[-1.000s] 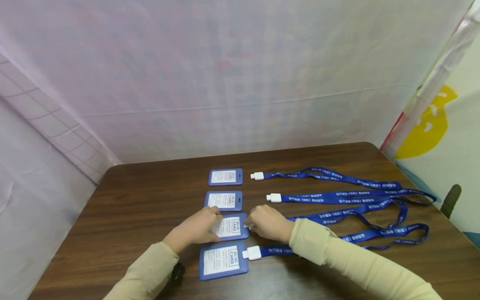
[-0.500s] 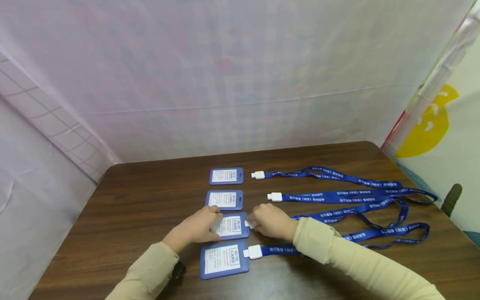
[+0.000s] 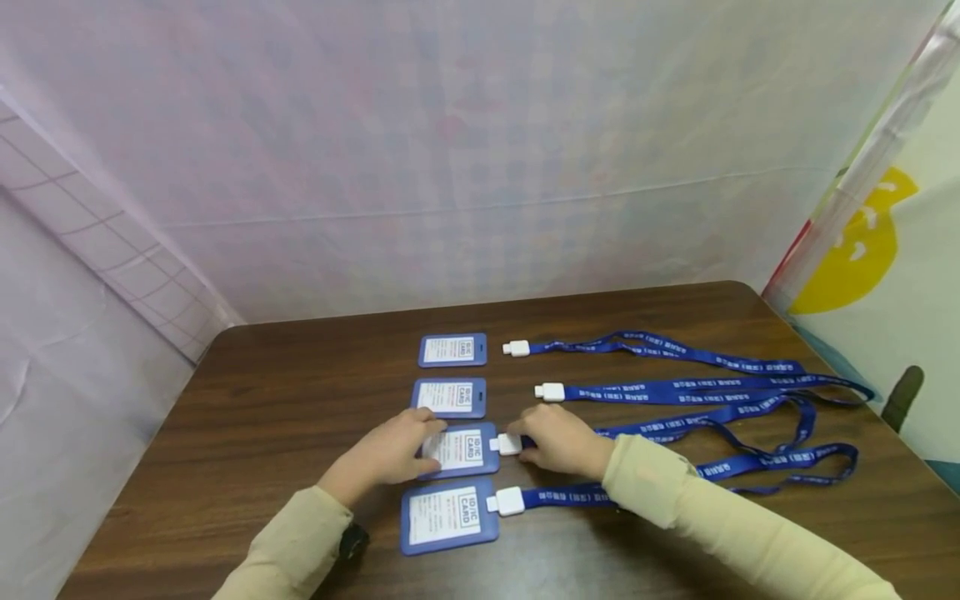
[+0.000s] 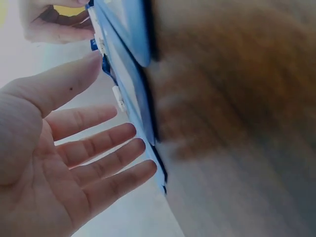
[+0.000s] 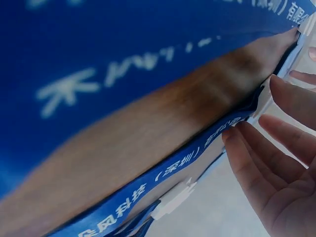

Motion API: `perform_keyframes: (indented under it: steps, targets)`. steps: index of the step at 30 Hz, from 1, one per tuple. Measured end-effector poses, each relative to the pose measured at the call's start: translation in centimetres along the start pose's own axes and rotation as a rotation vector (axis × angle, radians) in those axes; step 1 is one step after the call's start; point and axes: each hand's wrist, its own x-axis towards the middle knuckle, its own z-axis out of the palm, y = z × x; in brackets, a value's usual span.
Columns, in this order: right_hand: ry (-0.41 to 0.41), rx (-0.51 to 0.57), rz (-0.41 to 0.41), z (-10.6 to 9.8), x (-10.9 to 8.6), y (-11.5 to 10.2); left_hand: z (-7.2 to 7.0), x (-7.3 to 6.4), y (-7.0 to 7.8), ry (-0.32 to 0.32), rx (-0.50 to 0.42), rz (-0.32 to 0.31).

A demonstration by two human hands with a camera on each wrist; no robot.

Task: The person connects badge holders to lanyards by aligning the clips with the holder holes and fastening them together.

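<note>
Four-sided blue badge holders with ID/IC cards lie in a column. My left hand rests with extended fingers at the left end of the second-nearest badge holder; its fingers are straight and spread in the left wrist view. A white clip sits at that holder's right edge, with a blue lanyard running from it. Beside this clip is my right hand, its thumb and fingers apart on either side of the lanyard. The nearest badge holder has another white clip at its right edge.
Two farther badge holders lie apart from their white clips. Blue lanyards stretch toward the right edge of the wooden table. A pale curtain hangs behind the table.
My right hand has drawn back to the right, so the white clip now shows whole against the second-nearest holder. My left hand has stayed nearly in place.
</note>
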Motion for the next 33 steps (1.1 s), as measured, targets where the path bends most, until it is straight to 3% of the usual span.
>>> perform_keyframes:
  steps: [10,18,33]
  targets:
    - [0.073,-0.034,0.029,-0.6,-1.2,0.5,-0.9,-0.6,0.8,0.071,-0.055,-0.052]
    - [0.144,0.018,0.056,-0.6,-2.2,1.0,-0.8,-1.0,1.1,0.161,-0.047,-0.009]
    - [0.161,0.031,0.179,-1.8,-3.0,2.0,-1.3,-1.8,2.1,0.192,-0.001,0.027]
